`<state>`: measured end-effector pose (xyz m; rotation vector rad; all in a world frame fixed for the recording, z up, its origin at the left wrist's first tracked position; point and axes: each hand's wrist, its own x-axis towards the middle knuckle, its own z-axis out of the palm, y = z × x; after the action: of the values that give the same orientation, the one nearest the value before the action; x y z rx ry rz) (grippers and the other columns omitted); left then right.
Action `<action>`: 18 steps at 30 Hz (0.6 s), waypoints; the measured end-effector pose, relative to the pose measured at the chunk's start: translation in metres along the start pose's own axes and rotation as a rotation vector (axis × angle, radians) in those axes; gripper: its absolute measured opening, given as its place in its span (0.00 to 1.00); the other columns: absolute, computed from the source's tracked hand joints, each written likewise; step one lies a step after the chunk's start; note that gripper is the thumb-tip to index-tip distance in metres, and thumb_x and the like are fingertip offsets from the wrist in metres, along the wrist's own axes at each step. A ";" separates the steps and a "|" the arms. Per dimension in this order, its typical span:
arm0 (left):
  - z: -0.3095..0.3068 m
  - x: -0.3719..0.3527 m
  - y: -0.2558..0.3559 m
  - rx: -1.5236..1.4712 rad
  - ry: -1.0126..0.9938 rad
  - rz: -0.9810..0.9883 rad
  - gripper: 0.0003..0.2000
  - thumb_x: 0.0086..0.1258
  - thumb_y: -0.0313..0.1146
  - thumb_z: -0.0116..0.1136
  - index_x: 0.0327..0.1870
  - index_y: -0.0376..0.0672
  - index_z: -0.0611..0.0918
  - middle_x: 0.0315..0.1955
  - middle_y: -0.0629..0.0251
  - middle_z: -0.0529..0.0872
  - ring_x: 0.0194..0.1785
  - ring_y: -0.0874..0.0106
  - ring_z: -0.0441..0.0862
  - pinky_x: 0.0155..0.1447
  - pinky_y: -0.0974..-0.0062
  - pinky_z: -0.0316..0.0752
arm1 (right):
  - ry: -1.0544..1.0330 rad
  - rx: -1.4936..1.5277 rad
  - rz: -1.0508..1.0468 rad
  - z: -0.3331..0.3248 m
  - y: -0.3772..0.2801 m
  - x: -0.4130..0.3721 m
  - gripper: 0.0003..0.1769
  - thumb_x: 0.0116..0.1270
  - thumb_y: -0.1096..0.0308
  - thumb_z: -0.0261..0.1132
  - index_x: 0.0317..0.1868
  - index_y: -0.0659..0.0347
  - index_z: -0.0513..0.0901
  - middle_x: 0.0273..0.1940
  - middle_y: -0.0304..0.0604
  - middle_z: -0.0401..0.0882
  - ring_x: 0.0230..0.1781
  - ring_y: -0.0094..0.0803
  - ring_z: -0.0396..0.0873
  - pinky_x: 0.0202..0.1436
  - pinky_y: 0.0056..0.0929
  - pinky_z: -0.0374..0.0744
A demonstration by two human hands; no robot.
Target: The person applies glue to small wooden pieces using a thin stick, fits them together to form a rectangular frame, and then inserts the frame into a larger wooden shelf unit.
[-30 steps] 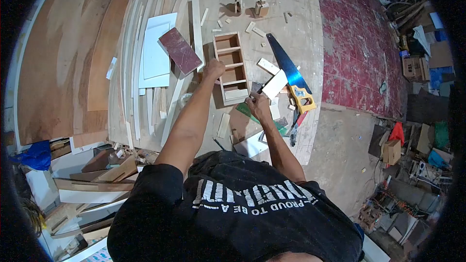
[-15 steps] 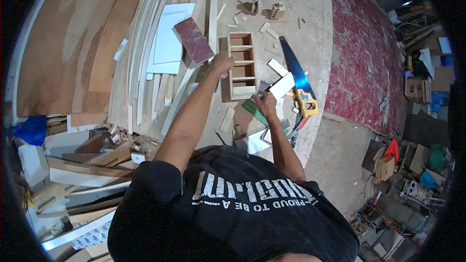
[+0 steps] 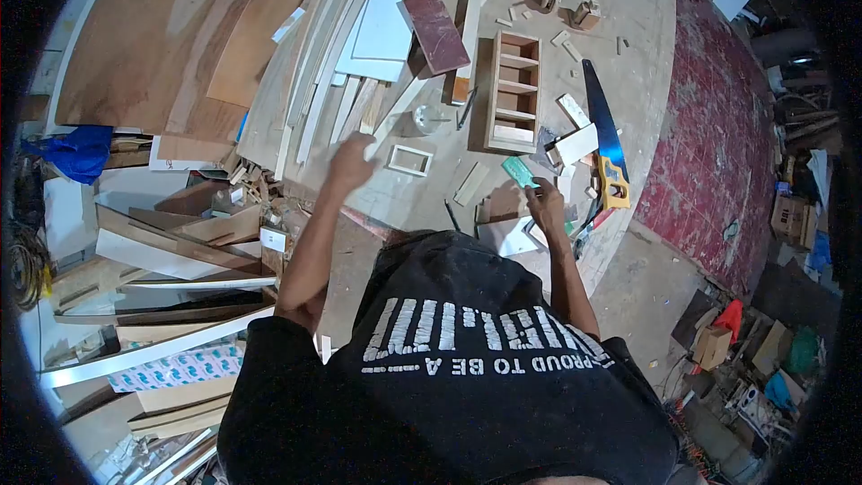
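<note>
My left hand (image 3: 352, 162) is over the left part of the bench, its fingers loosely apart and nothing visible in them. Near it are a small pale rectangular frame (image 3: 427, 160) and a clear round container (image 3: 426, 120). My right hand (image 3: 546, 205) grips the near end of a flat green piece (image 3: 519, 171), whose exact kind I cannot make out. Ahead of that hand stands a narrow wooden box (image 3: 493, 99) divided into several compartments, touched by neither hand. A pale wood block (image 3: 575, 145) lies just beyond the right hand.
A handsaw (image 3: 613, 175) with a yellow handle lies on the right. A dark red board (image 3: 436, 31) overlaps a white panel (image 3: 382, 22). Long wood strips (image 3: 314, 72) run along the left, with offcuts (image 3: 171, 242) piled below. Two small wooden pieces (image 3: 585, 14) stand at the back.
My left hand has left the side of the wooden box and swung left, towards my body. My right hand still holds the green piece, a little nearer me. The view has shifted left.
</note>
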<state>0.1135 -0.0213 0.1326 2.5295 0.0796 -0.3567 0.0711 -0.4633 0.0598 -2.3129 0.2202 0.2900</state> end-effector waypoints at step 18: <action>0.079 0.019 0.000 0.424 -0.157 0.492 0.30 0.60 0.32 0.68 0.65 0.38 0.74 0.66 0.54 0.74 0.70 0.55 0.69 0.69 0.53 0.67 | -0.029 0.016 -0.007 0.013 -0.019 -0.085 0.20 0.68 0.63 0.68 0.54 0.70 0.82 0.36 0.57 0.87 0.35 0.42 0.87 0.41 0.36 0.84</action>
<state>0.1127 -0.0654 0.0646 2.7981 -0.7367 -0.3992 -0.0072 -0.4356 0.0877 -2.2920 0.1987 0.3168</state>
